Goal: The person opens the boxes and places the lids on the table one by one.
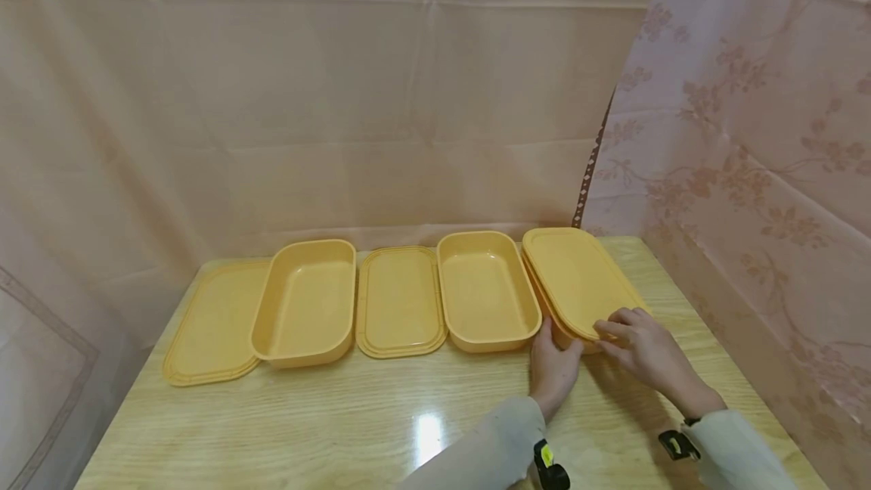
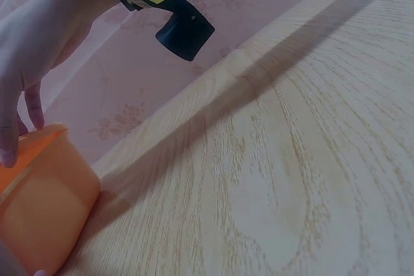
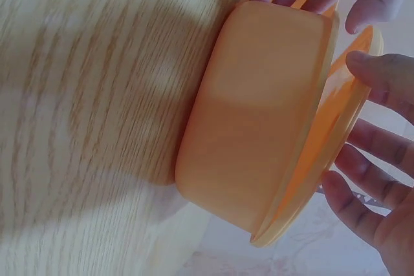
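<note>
At the right end of the table, a yellow plastic lid lies over a matching deep food container. The lid is tilted, with a gap between it and the rim in the right wrist view. My right hand pinches the lid at its near right corner, thumb on one face and fingers on the other. My left hand holds the container's near left corner, fingers along its side wall and thumb close to the lid edge. The left wrist view shows the right hand above the container.
To the left stands an uncovered container, then a flat lid, another uncovered container and a larger lid partly under it. All are on a wood-grain table. Curtains hang behind and to the sides.
</note>
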`<action>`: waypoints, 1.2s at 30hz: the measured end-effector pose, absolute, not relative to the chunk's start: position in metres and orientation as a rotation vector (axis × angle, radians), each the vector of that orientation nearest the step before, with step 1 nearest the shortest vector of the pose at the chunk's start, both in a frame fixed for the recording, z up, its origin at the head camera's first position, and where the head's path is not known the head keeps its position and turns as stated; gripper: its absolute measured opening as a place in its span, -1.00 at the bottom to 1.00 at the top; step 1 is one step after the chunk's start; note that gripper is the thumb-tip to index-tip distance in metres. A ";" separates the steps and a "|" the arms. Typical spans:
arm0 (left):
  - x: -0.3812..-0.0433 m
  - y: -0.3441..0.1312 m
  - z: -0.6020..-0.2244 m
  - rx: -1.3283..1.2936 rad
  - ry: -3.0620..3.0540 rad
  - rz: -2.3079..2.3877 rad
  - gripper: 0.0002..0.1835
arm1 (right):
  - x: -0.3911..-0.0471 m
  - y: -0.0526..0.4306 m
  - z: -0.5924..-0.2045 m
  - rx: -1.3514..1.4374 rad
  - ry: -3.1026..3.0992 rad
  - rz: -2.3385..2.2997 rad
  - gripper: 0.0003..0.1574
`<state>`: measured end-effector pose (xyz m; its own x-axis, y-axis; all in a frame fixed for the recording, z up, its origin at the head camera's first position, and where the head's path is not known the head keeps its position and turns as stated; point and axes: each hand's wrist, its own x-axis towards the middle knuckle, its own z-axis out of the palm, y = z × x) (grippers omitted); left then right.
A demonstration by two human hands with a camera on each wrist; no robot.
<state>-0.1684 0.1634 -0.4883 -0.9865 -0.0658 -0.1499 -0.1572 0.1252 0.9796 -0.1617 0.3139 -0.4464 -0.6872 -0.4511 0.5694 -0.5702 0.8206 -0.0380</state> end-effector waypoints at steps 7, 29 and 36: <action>-0.168 0.164 -0.489 -0.230 2.331 1.989 -0.33 | -0.163 0.316 -0.447 0.786 -2.393 0.309 -0.55; -0.164 0.165 -0.484 -0.200 2.344 1.849 -0.30 | -0.160 0.322 -0.437 0.749 -2.323 0.363 -0.25; -0.166 0.164 -0.487 -0.196 2.341 1.864 -0.31 | -0.163 0.328 -0.431 0.720 -2.302 0.394 -0.27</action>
